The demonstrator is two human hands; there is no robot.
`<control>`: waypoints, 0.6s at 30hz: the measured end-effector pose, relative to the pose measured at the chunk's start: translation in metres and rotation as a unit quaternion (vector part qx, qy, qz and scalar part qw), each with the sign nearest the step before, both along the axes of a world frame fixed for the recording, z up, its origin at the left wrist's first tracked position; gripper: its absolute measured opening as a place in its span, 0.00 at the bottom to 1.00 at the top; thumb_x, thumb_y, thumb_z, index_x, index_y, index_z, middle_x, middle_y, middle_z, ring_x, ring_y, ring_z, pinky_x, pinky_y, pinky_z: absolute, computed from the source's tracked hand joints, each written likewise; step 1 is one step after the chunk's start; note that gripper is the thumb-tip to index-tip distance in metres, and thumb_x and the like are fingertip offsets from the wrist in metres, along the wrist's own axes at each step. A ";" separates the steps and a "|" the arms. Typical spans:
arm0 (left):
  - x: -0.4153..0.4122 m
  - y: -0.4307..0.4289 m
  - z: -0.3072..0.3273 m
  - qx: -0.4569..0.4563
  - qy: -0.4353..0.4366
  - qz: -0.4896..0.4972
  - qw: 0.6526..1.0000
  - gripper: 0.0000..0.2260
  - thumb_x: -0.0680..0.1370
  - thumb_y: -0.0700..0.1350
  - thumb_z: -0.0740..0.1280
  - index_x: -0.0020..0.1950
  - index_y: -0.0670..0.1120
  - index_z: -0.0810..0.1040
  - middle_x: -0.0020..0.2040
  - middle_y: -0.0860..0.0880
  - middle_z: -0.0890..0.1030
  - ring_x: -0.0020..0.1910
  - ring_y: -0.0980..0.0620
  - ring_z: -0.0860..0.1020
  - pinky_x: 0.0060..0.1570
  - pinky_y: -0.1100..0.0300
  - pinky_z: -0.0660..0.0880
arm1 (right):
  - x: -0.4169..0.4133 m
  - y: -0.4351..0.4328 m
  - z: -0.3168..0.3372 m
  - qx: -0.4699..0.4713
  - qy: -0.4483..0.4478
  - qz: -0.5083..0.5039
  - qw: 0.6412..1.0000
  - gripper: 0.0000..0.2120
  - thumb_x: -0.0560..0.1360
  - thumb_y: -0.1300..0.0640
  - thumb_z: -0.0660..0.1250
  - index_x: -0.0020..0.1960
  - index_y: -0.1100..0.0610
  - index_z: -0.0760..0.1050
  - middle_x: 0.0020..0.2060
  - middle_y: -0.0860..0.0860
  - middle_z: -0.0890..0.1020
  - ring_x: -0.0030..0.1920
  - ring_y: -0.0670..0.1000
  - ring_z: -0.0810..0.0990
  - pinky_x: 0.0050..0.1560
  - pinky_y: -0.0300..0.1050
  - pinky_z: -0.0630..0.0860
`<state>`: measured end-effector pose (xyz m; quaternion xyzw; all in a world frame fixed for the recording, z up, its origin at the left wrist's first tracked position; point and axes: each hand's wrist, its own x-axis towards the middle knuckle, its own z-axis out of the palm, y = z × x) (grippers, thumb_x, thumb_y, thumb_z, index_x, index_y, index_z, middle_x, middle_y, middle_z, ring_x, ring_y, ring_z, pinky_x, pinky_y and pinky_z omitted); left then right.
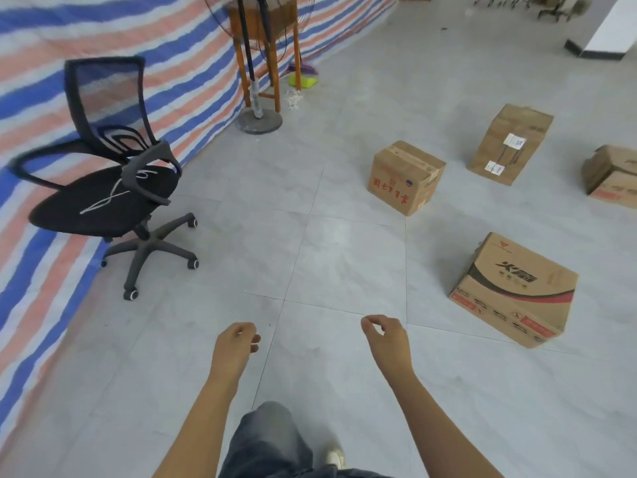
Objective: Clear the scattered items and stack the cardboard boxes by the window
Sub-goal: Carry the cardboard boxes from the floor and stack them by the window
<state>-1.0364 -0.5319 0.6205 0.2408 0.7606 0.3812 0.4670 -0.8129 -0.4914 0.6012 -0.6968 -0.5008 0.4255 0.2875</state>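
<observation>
Two hands, both empty, fingers loosely curled: left hand, right hand. Four cardboard boxes, apart on the floor: printed box at 2 o'clock, nearest; red-lettered box at 1 o'clock; labelled box beyond it; cropped box at 3 o'clock. One office chair at 10 o'clock.

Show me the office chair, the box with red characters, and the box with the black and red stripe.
office chair (76,215), head view, on the black seat.
box with red characters (396,188), head view, on the lettered side.
box with the black and red stripe (517,274), head view, on its printed face.
</observation>
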 end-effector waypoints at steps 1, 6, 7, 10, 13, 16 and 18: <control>0.006 0.011 -0.007 -0.021 -0.007 -0.012 1.000 0.06 0.80 0.40 0.59 0.52 0.40 0.74 0.49 0.41 0.78 0.45 0.46 0.76 0.47 0.56 0.70 | 0.000 0.011 -0.006 -0.013 -0.004 0.006 1.000 0.07 0.77 0.56 0.63 0.45 0.50 0.79 0.44 0.42 0.77 0.61 0.50 0.73 0.52 0.41 0.68; -0.012 0.105 -0.028 -0.058 -0.015 0.003 0.998 0.05 0.80 0.38 0.59 0.46 0.40 0.73 0.48 0.41 0.78 0.43 0.45 0.75 0.44 0.57 0.71 | -0.008 0.102 -0.014 -0.029 -0.022 -0.024 0.999 0.11 0.77 0.55 0.62 0.56 0.56 0.79 0.49 0.46 0.75 0.60 0.49 0.73 0.50 0.38 0.65; -0.020 0.132 -0.029 -0.050 -0.020 0.010 0.998 0.05 0.80 0.38 0.58 0.49 0.39 0.73 0.48 0.41 0.78 0.45 0.45 0.75 0.47 0.55 0.70 | -0.011 0.123 -0.016 -0.029 -0.022 -0.032 0.999 0.12 0.77 0.55 0.62 0.57 0.56 0.78 0.51 0.48 0.75 0.60 0.50 0.73 0.51 0.39 0.65; -0.047 0.213 -0.026 -0.027 -0.022 -0.008 0.999 0.06 0.80 0.39 0.59 0.53 0.39 0.73 0.48 0.41 0.78 0.46 0.45 0.75 0.50 0.54 0.69 | -0.029 0.181 -0.020 -0.040 -0.032 -0.047 0.998 0.13 0.77 0.54 0.62 0.60 0.55 0.76 0.59 0.52 0.75 0.62 0.50 0.71 0.55 0.41 0.67; -0.069 0.295 -0.017 -0.007 -0.039 -0.024 0.999 0.06 0.79 0.39 0.60 0.52 0.39 0.74 0.44 0.43 0.78 0.44 0.46 0.75 0.48 0.54 0.68 | -0.049 0.244 -0.014 -0.045 -0.035 -0.063 0.996 0.14 0.78 0.54 0.62 0.61 0.56 0.75 0.60 0.52 0.75 0.62 0.50 0.72 0.56 0.39 0.66; -0.086 0.363 -0.009 0.007 -0.036 -0.046 0.998 0.05 0.79 0.40 0.60 0.51 0.40 0.74 0.44 0.43 0.78 0.44 0.46 0.76 0.46 0.55 0.69 | -0.065 0.302 -0.002 -0.029 -0.031 -0.093 0.995 0.13 0.78 0.55 0.62 0.60 0.56 0.76 0.60 0.52 0.75 0.62 0.50 0.72 0.55 0.38 0.66; -0.093 0.402 -0.006 0.012 -0.035 -0.056 0.998 0.05 0.79 0.40 0.60 0.50 0.41 0.74 0.43 0.44 0.78 0.43 0.46 0.76 0.45 0.56 0.69 | -0.073 0.332 0.004 -0.026 -0.033 -0.104 0.994 0.12 0.78 0.55 0.62 0.59 0.56 0.76 0.59 0.51 0.75 0.61 0.49 0.72 0.54 0.38 0.65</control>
